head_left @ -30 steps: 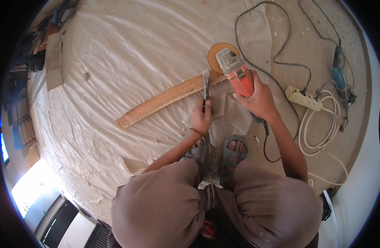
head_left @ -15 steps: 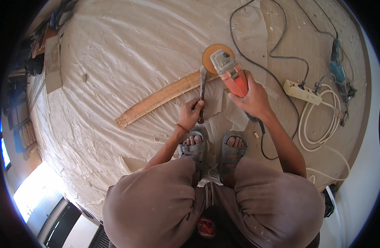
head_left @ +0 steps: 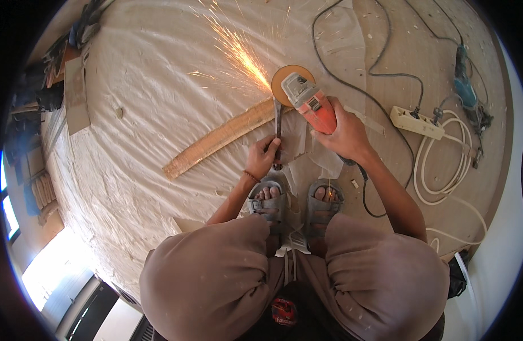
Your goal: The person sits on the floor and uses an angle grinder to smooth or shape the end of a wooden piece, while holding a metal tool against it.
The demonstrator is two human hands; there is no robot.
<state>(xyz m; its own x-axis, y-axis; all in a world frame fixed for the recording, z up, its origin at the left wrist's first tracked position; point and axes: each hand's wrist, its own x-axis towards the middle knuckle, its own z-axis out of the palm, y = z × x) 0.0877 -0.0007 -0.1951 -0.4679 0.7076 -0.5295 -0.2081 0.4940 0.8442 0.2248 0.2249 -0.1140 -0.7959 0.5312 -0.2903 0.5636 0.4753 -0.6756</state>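
Note:
My right hand (head_left: 349, 133) is wrapped round the body of an orange-and-grey angle grinder (head_left: 319, 113). Its tan disc (head_left: 283, 78) meets the flared end of a chisel-like metal bar (head_left: 279, 122), and orange sparks (head_left: 241, 54) fly off up and to the left. My left hand (head_left: 262, 154) pinches the bar near its lower, dark end, just ahead of my left sandal. Under the bar's upper end lies a strip of wood (head_left: 216, 139), running from lower left to upper right. The grinder's head hides part of the disc.
Wrinkled plastic sheeting (head_left: 136, 74) covers the floor. At right are a cream power strip (head_left: 416, 123), a coiled white cord (head_left: 420, 182) and a blue power tool (head_left: 466, 91). The grinder's dark cable loops beside my right arm. My sandaled feet (head_left: 267, 199) stand close below the bar.
The disc has moved slightly left and down onto the bar's flared end. Sparks now stream from it, where none showed before. My left hand has kept its grip.

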